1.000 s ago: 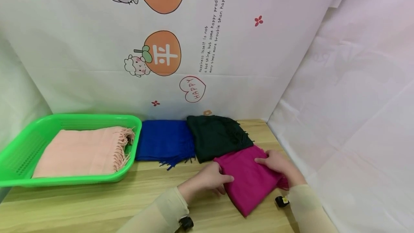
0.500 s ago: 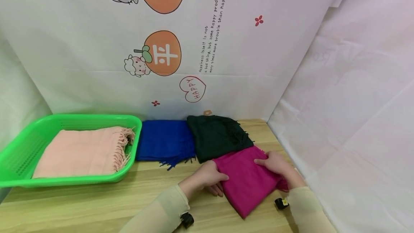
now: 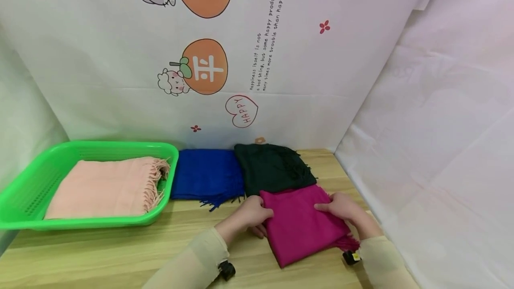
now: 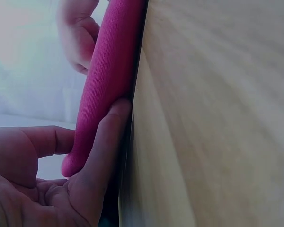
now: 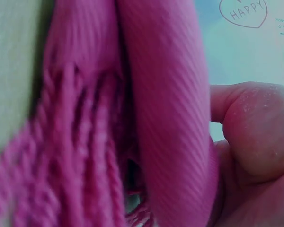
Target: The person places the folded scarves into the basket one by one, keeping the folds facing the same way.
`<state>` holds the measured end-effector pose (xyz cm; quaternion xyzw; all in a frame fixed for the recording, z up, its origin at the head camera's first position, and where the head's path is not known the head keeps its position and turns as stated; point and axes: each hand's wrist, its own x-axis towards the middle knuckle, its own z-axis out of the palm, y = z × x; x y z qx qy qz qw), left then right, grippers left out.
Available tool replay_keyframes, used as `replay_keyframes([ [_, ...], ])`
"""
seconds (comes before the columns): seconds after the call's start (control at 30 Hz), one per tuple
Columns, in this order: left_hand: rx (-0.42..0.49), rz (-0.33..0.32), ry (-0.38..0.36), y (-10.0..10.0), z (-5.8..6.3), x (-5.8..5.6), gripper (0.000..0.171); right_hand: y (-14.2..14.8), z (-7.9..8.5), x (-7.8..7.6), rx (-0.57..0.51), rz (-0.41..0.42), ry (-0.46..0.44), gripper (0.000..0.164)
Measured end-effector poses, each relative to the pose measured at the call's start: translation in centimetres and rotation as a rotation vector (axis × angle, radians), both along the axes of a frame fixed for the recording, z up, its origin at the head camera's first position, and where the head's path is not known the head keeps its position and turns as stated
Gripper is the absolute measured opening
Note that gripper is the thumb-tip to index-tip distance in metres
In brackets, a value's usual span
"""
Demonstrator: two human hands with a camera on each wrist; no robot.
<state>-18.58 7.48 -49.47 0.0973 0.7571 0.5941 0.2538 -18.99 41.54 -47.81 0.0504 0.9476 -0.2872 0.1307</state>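
- Magenta cloth point(image 3: 303, 224), one: folded, between my two hands over the right part of the table point(image 3: 120, 253). Its underside is hidden from the head view; fringe shows at the lower right corner. I cannot tell whether all of it rests on the wood.
- Left hand point(image 3: 254, 214): my grip is narrow, pinching the left edge; the left wrist view shows thumb above and a finger beneath.
- Right hand point(image 3: 339, 208): I hold the right edge, thumb on top; the cloth hides most of the other fingers.
- Green cloth point(image 3: 275, 168), one: just beyond the magenta; whether the two overlap is hard to make out.
- Blue cloth point(image 3: 209, 173), one: between the green cloth and the basket, fringed at its near right corner.
- Basket point(image 3: 116, 223), one: at the left, its far left end cut off.
- Pink cloth point(image 3: 104, 186), one: folded inside the basket; a dark patch by its fringe is unclear. Cloths total four.
- Sleeves point(image 3: 192, 260), two: both cut off by the lower edge.
- Backdrop point(image 3: 297, 70): two orange fruits, the upper cropped; two red flowers; one heart.
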Motion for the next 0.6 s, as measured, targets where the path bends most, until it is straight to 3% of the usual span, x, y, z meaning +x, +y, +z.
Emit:
replay_keyframes([
  [0.3, 0.026, -0.008, -0.015, -0.43, 0.13, 0.24, 0.019, -0.36, 0.06, 0.18, 0.038, 0.032, 0.01, 0.065],
  [0.6, 0.085, -0.086, -0.124, -0.04, -0.31, 0.47, 0.022, -0.65, -0.58, 0.08, 0.028, 0.001, 0.08, 0.075],
])
